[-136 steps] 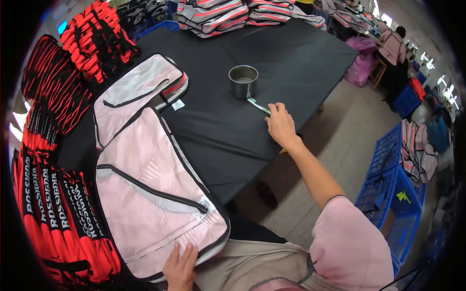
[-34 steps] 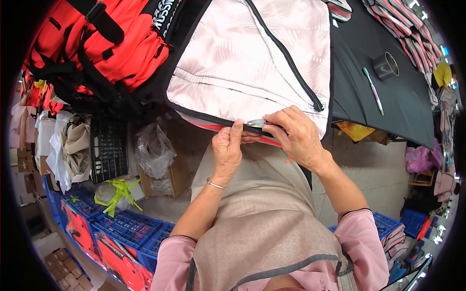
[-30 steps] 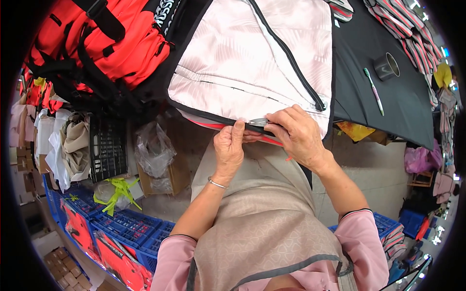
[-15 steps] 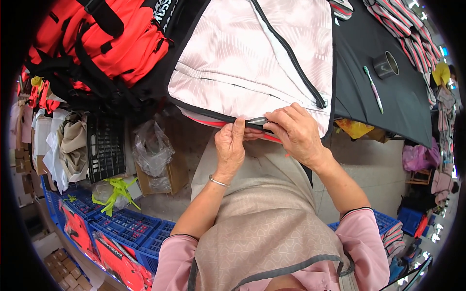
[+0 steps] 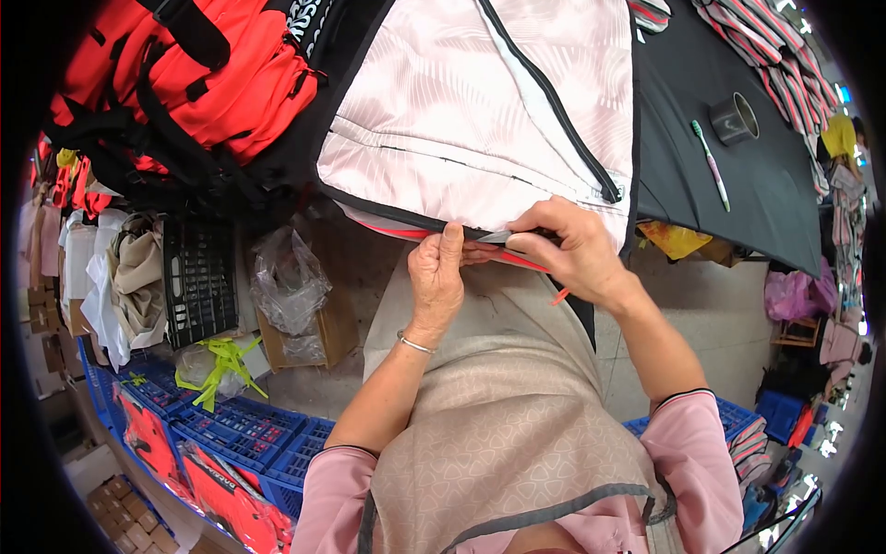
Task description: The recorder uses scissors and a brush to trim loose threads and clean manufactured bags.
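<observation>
A pale pink patterned fabric panel (image 5: 471,102) with black edging and a slanting black zipper lies over the table edge in front of me. My left hand (image 5: 437,272) pinches its near black-bound edge, thumb on top and fingers underneath. Close by on the same edge, my right hand (image 5: 577,249) is closed with thumb and forefinger together. A slim metal tool (image 5: 498,236) shows at those fingertips, mostly covered by the hand; its exact kind is unclear. An orange end (image 5: 560,295) sticks out below the right palm. Red fabric (image 5: 524,262) shows under the edge.
Red backpacks with black straps (image 5: 212,83) are heaped at the left. On the black table (image 5: 674,148) at right are a metal cup (image 5: 735,119), a toothbrush (image 5: 711,166) and striped fabric (image 5: 784,74). Blue crates (image 5: 235,434) and a black crate (image 5: 198,282) stand left.
My right hand has shifted slightly right and turned, its fingers curling more. Less of the metal tool shows now. The left hand and the panel have barely moved.
</observation>
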